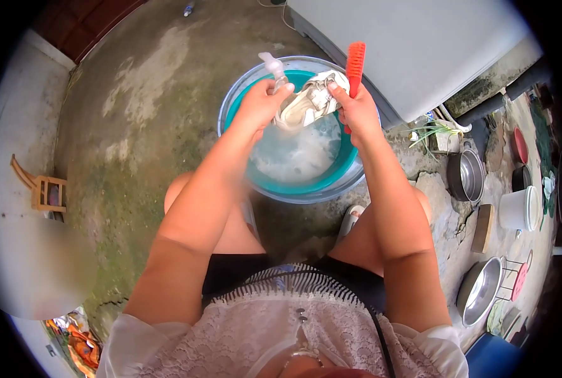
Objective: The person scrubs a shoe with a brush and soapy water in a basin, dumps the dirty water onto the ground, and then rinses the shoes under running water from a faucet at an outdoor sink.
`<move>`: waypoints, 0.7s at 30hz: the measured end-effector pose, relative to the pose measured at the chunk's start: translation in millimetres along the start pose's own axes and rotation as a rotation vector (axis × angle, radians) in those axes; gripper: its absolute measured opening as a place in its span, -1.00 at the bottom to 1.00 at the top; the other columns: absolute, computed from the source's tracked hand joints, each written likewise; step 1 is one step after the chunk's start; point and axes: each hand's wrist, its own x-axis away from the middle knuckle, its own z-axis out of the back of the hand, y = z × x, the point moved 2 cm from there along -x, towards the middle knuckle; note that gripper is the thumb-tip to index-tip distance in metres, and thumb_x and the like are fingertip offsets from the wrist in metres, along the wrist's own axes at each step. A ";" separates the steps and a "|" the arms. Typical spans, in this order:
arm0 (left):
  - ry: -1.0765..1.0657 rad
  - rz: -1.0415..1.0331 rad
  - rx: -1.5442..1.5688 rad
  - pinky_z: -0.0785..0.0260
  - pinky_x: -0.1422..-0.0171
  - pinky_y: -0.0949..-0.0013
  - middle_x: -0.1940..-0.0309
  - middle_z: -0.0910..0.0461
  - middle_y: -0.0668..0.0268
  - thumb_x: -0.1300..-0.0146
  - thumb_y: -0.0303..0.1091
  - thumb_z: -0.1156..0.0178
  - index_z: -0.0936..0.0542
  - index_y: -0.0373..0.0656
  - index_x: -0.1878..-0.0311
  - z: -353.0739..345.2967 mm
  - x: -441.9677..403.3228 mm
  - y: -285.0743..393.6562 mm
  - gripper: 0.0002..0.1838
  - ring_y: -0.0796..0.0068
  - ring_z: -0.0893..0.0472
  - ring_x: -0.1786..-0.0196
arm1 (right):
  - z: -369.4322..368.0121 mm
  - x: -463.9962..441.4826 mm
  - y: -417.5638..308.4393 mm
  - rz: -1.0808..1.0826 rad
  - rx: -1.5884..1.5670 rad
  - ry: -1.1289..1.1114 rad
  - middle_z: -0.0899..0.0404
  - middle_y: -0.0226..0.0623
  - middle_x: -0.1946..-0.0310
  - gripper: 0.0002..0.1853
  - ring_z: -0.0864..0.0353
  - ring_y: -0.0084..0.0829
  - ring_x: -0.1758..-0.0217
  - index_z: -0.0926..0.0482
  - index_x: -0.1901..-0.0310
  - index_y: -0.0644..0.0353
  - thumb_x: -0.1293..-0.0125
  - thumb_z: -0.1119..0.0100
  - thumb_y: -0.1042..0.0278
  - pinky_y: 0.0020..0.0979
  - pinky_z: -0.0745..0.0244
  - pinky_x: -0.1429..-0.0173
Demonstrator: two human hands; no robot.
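My left hand (262, 106) is closed round a translucent pump bottle (273, 65), its pale head sticking up past my thumb; most of its body is hidden. Close beside it, my right hand (358, 112) grips a white shoe (318, 96) by one end, thumb on the upper, its opening tilted toward me. The same hand also holds a red brush (355, 63) upright, bristles above the fingers. Both hands are over a teal basin (336, 179) of cloudy, sudsy water (296, 154). This basin sits inside a larger metal tub (293, 198).
A large grey-white appliance or cabinet (407, 50) stands close at the right. Metal pots (465, 175), a white bucket (517, 209), a brick (482, 228) and a steel bowl (480, 291) lie along the right side. A small wooden stool (49, 193) stands by the left wall.
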 end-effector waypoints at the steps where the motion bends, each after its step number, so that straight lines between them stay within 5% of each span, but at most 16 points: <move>1: -0.026 0.023 -0.191 -0.52 0.05 0.33 0.25 -0.67 0.21 -0.46 0.03 -0.22 -0.65 -0.31 0.04 8.2 -5.3 2.0 -0.52 0.45 -0.66 0.15 | 1.6 0.0 -4.7 0.042 0.045 0.047 -0.63 -0.49 0.28 -0.69 -0.46 -0.66 0.41 -0.58 -0.09 0.16 -0.42 -0.32 0.22 -0.52 -0.35 0.38; 3: -0.084 0.078 -0.575 -0.53 0.18 0.32 0.38 -0.66 0.24 -0.39 0.22 -0.24 -0.67 -0.31 0.18 25.1 -10.7 6.5 -0.38 0.46 -0.66 0.25 | 3.2 -1.0 -2.3 0.174 0.121 0.141 -0.51 -0.57 0.41 -0.72 -0.29 -0.71 0.53 -0.57 -0.02 0.13 -0.42 -0.32 0.18 -0.55 -0.17 0.49; 6: -0.220 0.201 -0.312 -0.52 0.30 0.33 0.50 -0.63 0.27 -0.35 0.37 -0.18 -0.66 -0.30 0.37 28.1 6.4 29.1 -0.26 0.43 -0.66 0.35 | 8.2 0.4 -5.1 0.236 0.194 0.204 -0.63 -0.43 0.27 -0.68 -0.51 -0.60 0.32 -0.58 -0.08 0.21 -0.42 -0.31 0.22 -0.49 -0.40 0.22; 8: -0.301 0.166 -0.108 -0.56 0.07 0.34 0.25 -0.70 0.20 -0.44 0.26 -0.15 -0.66 -0.35 0.14 11.3 14.2 25.8 -0.32 0.41 -0.70 0.13 | 8.7 1.6 -5.6 0.271 0.232 0.210 -0.71 -0.28 0.08 -0.65 -0.65 -0.47 0.05 -0.57 -0.14 0.28 -0.41 -0.31 0.32 -0.39 -0.51 -0.13; 11: -0.439 0.121 0.071 -0.51 -0.25 0.26 -0.06 -0.68 0.16 -0.50 0.06 -0.17 -0.59 -0.33 -0.14 -10.5 22.9 18.7 -0.45 0.39 -0.65 -0.15 | -2.3 9.7 -10.8 0.381 0.372 0.130 -0.72 -0.26 0.10 -0.64 -0.66 -0.46 0.05 -0.57 -0.15 0.29 -0.41 -0.31 0.31 -0.38 -0.51 -0.13; 15: -0.321 0.241 0.505 -0.55 -0.21 0.23 -0.03 -0.70 0.20 -0.36 -0.18 -0.39 -0.61 -0.25 -0.14 -13.5 17.0 4.0 -0.58 0.38 -0.68 -0.09 | -11.5 8.8 1.2 0.458 0.351 -0.003 -0.72 -0.30 0.10 -0.62 -0.67 -0.43 0.05 -0.55 -0.19 0.27 -0.43 -0.28 0.30 -0.36 -0.52 -0.14; 19: -0.369 0.304 0.758 -0.50 -0.19 0.29 -0.02 -0.70 0.21 -0.37 -0.28 -0.36 -0.62 -0.31 -0.13 -16.3 18.8 5.4 -0.63 0.41 -0.68 -0.06 | -18.2 6.4 16.7 0.204 0.176 -0.113 -0.47 -0.53 0.37 -0.73 -0.33 -0.67 0.47 -0.54 -0.11 0.16 -0.48 -0.24 0.28 -0.56 -0.27 0.39; 21: -0.360 0.341 0.779 -0.49 -0.20 0.31 -0.03 -0.70 0.22 -0.37 -0.31 -0.35 -0.62 -0.29 -0.14 -16.8 21.4 7.4 -0.64 0.42 -0.67 -0.06 | -20.3 4.9 21.0 0.185 0.115 -0.141 -0.47 -0.53 0.35 -0.72 -0.35 -0.66 0.47 -0.52 -0.13 0.15 -0.49 -0.23 0.26 -0.55 -0.27 0.40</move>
